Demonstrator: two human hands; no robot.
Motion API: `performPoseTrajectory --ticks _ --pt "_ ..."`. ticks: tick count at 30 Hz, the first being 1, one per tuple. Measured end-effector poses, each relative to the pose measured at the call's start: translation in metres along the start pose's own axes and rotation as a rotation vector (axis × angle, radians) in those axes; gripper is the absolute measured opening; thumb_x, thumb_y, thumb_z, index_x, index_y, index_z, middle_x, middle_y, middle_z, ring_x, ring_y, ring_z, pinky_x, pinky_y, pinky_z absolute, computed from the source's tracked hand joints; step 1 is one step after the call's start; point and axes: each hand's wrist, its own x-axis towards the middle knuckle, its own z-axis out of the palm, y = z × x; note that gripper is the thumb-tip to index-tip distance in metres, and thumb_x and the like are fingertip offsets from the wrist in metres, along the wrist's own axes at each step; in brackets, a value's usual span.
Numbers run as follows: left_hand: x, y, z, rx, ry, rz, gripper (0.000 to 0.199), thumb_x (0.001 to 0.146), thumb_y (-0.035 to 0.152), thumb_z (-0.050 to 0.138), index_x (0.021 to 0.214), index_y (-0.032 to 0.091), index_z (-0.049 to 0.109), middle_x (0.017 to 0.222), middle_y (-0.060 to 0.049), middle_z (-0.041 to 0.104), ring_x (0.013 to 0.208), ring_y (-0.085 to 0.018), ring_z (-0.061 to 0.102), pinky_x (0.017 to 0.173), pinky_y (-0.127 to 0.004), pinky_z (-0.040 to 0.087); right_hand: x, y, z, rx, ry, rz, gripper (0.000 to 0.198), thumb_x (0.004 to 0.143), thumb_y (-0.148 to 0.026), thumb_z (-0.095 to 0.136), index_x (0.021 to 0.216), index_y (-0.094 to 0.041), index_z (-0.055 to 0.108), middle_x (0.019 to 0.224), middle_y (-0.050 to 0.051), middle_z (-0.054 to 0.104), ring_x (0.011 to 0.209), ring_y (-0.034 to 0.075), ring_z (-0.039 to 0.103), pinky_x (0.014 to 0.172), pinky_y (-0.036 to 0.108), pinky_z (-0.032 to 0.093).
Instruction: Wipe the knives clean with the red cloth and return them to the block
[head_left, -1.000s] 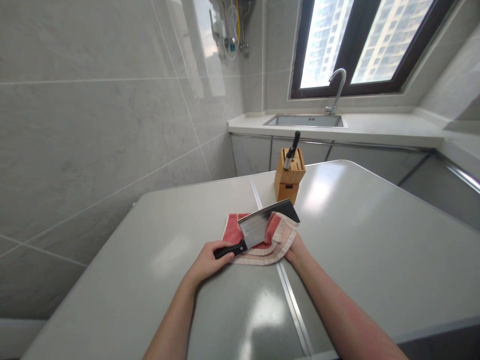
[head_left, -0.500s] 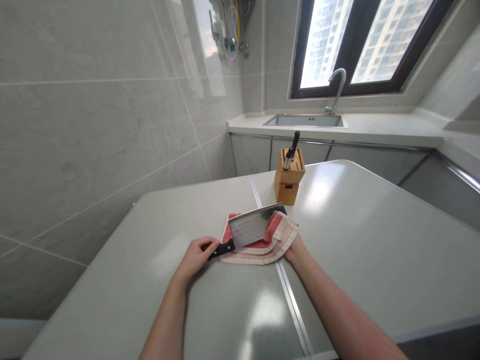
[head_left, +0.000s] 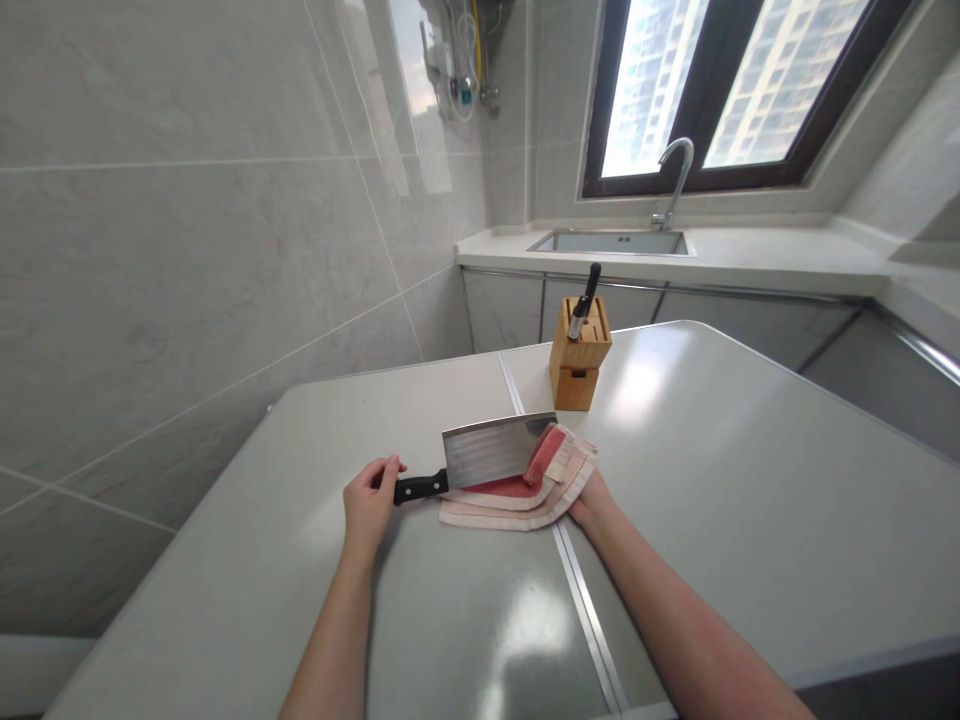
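Note:
A cleaver [head_left: 491,452] with a broad steel blade and a black riveted handle lies slantwise above the table. My left hand [head_left: 371,495] is closed on the end of its handle. Under and around the far end of the blade is a red and pale pink towel [head_left: 517,512], folded over the blade's right part. My right hand [head_left: 589,497] is mostly hidden beneath the towel, pressing it against the blade from the right; its fingers do not show.
A wooden knife block [head_left: 576,385] with black-handled tools in it stands just behind the towel. The pale table [head_left: 255,560] has a metal seam [head_left: 589,610] across it. Beyond are a counter with a sink [head_left: 615,242], a tap [head_left: 679,180] and a window.
My left hand has moved left, drawing the cleaver with it, and the blade lies more level. More of the red towel is covered. My right hand has barely moved.

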Motion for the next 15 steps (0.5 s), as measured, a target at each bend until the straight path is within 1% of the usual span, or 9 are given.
performPoseTrajectory --ticks 3,5,7,11,15 --pt "0.002 -0.003 -0.002 0.004 0.084 -0.015 0.035 0.078 0.048 0.052 0.070 0.016 0.064 0.060 0.001 0.059 0.049 -0.012 0.050 0.045 -0.020 0.040 0.000 0.000 -0.001 0.019 0.047 0.030 0.015 0.077 -0.031 0.056 0.070 -0.022 0.066 0.072 0.001 0.072 0.072 0.018 0.066 0.078 0.032 0.053" --pt "0.003 -0.005 -0.002 0.006 0.107 -0.022 0.034 0.077 0.048 0.053 0.069 0.016 0.064 0.061 0.001 0.059 0.051 -0.012 0.051 0.046 -0.020 0.040 0.000 0.000 0.000 0.028 0.063 0.041 0.015 0.077 -0.031 0.056 0.071 -0.022 0.066 0.073 0.001 0.072 0.073 0.018 0.066 0.078 0.032 0.053" --pt "0.003 -0.007 -0.001 0.000 0.090 -0.027 0.033 0.077 0.047 0.053 0.069 0.016 0.064 0.062 0.001 0.060 0.054 -0.013 0.052 0.048 -0.020 0.040 -0.001 -0.001 0.001 0.035 0.067 0.045 0.014 0.076 -0.031 0.057 0.071 -0.022 0.066 0.073 0.001 0.073 0.074 0.019 0.066 0.079 0.033 0.053" --pt "0.004 -0.010 0.002 0.009 0.014 -0.010 0.032 0.077 0.045 0.054 0.067 0.016 0.064 0.062 0.000 0.061 0.057 -0.014 0.053 0.049 -0.020 0.040 0.000 -0.003 0.005 0.057 0.044 0.059 0.014 0.075 -0.031 0.058 0.074 -0.020 0.067 0.076 0.002 0.073 0.078 0.021 0.067 0.083 0.037 0.052" --pt "0.005 -0.011 0.003 0.035 0.008 0.018 0.032 0.077 0.045 0.054 0.066 0.017 0.064 0.063 0.000 0.062 0.059 -0.015 0.055 0.053 -0.022 0.041 0.000 -0.002 0.006 0.084 0.022 0.075 0.014 0.074 -0.028 0.058 0.076 -0.018 0.068 0.078 0.004 0.074 0.079 0.021 0.067 0.085 0.036 0.051"
